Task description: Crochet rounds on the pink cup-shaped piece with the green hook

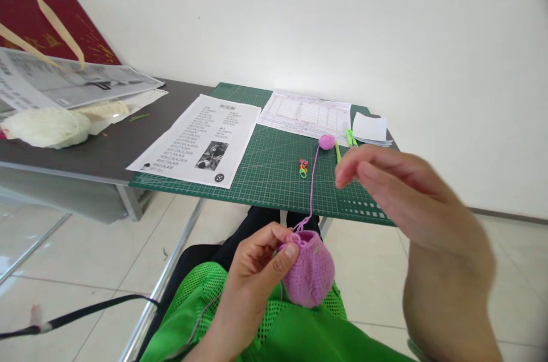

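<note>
Between the thumb and fingers of my left hand [263, 265] is the top rim of a pink crocheted pouch [309, 276], held above my lap. A strand of pink yarn [312, 185] runs from the pouch up to a small pink yarn ball [326, 141] on the green cutting mat [278, 173]. Raised at the right, over the mat's near edge, my right hand [398, 196] has its fingers extended and nothing visible in them. Just beyond its fingertips lie a green hook [338, 152] and a light green tool [351, 138], partly hidden by the hand.
Small coloured stitch markers [303, 168] lie on the mat. A printed pattern sheet [205, 139], a form [306, 113] and white paper slips [370, 127] are farther back. White yarn [47, 128], papers and a dark red bag [47, 19] occupy the left.
</note>
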Tool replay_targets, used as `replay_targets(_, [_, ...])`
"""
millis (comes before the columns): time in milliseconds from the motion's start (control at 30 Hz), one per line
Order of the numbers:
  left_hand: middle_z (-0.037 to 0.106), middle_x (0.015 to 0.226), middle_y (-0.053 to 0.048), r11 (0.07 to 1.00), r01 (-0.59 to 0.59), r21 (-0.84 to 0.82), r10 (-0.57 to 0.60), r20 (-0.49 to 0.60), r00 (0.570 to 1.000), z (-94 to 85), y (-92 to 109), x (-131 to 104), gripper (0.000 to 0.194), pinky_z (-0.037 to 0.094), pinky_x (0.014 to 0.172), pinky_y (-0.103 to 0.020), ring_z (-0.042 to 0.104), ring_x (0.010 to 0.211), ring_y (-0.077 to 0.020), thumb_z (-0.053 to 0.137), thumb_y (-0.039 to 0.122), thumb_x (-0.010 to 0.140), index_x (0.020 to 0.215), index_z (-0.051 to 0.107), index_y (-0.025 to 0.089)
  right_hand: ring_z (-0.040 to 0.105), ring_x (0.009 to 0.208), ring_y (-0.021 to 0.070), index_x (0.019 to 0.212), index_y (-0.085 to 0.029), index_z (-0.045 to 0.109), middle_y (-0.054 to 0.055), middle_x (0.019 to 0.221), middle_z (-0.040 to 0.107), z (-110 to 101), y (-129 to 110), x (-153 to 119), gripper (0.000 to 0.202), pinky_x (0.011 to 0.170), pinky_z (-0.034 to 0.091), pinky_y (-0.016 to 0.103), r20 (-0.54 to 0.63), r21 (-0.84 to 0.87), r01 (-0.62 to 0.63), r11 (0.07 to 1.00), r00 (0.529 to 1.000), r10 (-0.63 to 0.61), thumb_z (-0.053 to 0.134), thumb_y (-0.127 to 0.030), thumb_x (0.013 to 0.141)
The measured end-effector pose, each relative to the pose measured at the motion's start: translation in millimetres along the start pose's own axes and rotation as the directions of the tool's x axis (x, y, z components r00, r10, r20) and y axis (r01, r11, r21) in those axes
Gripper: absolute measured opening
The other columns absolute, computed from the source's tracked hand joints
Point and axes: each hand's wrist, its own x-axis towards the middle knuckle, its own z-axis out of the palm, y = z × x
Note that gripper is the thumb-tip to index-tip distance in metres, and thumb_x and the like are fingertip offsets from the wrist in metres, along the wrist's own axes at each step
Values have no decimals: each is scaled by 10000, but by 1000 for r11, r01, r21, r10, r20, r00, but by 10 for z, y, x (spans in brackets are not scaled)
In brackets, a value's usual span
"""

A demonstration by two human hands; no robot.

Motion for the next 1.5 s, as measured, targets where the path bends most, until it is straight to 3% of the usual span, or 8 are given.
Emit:
replay_targets(200, [620, 750, 5, 1000, 7, -18, -8, -55, 998, 94, 93, -18, 188, 378, 631, -202, 492, 671, -115, 793, 366, 829, 792, 737, 191, 555, 662, 125, 904, -284, 714, -21, 703, 613, -286, -523, -280, 271, 655, 461, 276, 139, -22, 115, 993, 984, -111, 531, -462, 996])
replay_targets(333, [640, 758, 12, 999, -20, -47, 14, -116, 993, 170, 161, -66, 188, 398, 657, -186, 513, 691, -112, 825, 382, 793, 790, 745, 212, 559, 637, 119, 848, -208, 677, -6, 753, 647, -243, 36, 78, 424, 587, 451, 271, 42, -447, -289, 847, 939, 342, 468, -546, 997])
replay_targets(467, [648, 756, 10, 996, -60, -61, 50, -146, 988, 235, 175, -95, 206, 415, 675, -176, 522, 693, -106, 848, 380, 766, 771, 746, 201, 658, 970, 196, 1169, -162, 620, 75, 1142, 659, -137, 807, 442, 319, 850, 571, 404, -244, -521, -560, 644, 821, 517, 590, -414, 977])
replay_targets(633, [652, 753, 10, 992, -100, -75, 87, -154, 984, 308, 186, -90, 223, 425, 671, -162, 537, 706, -103, 853, 380, 762, 776, 743, 186, 648, 1072, 230, 1240, -171, 602, 95, 1254, 629, -165, 1229, 589, 344, 910, 569, 444, -223, -513, -628, 585, 756, 615, 613, -382, 968])
replay_targets(967, [651, 755, 20, 980, -187, -69, 180, -104, 978, 267, 194, -64, 161, 473, 835, -184, 608, 831, -133, 800, 389, 820, 799, 760, 234, 658, 1040, 239, 1204, -158, 628, 80, 1231, 642, -452, 1291, 472, 344, 861, 586, 406, 25, -266, -487, 832, 859, 511, 641, -386, 946])
replay_targets(1167, [660, 731, 58, 959, -283, -20, 283, -4, 959, 235, 155, -49, 119, 388, 1067, -231, 593, 745, -103, 766, 374, 860, 804, 762, 269, 550, 580, 77, 1005, -143, 616, -20, 796, 611, -409, 990, -245, 297, 527, 491, 218, -41, 181, -69, 981, 996, 78, 583, -437, 980])
replay_targets(1300, [652, 728, 67, 937, -348, 18, 346, 58, 936, 249, 122, -53, 113, 377, 1073, -240, 582, 720, -102, 732, 375, 891, 830, 756, 284, 371, 439, 76, 830, -224, 477, -105, 542, 322, 4, 575, -577, 284, 457, 328, 210, -254, 313, 233, 921, 955, -155, 504, -448, 1003])
replay_targets(1500, [665, 735, 77, 904, -421, 77, 410, 125, 904, 257, 110, -69, 81, 320, 1121, -245, 600, 732, -98, 714, 337, 911, 859, 750, 287, 525, 996, 192, 940, -228, 655, 39, 926, 622, 457, 162, -600, 210, 868, 412, 349, -364, 107, 325, 940, 892, -267, 490, -327, 1024])
